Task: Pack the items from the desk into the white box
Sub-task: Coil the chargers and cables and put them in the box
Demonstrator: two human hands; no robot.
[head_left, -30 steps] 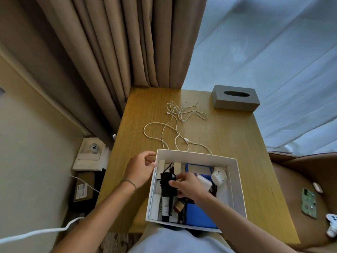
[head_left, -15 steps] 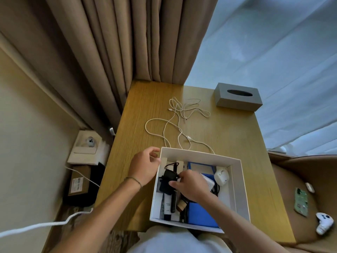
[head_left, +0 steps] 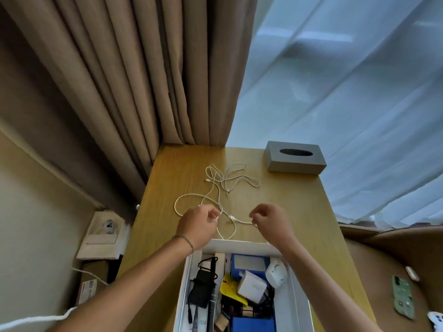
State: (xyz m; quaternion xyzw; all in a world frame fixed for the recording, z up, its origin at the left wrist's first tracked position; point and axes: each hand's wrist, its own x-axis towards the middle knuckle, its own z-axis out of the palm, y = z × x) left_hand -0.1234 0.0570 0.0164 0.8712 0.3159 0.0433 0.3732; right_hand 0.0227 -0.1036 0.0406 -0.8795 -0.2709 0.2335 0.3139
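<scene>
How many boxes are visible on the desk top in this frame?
2. The grey tissue box sits at the desk's far right corner; the white box, open and filled with items, sits at the near edge, partly cut off by the frame.

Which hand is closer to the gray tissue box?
Right. The right hand is just below the tissue box, nearer that side of the desk; the left hand is farther off, over the white cable.

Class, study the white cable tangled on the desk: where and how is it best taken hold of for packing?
Probably at the near stretch of the white cable, from above, where the left hand and right hand pinch it. It lies slack in loops, so gathering hand over hand suits it.
</scene>
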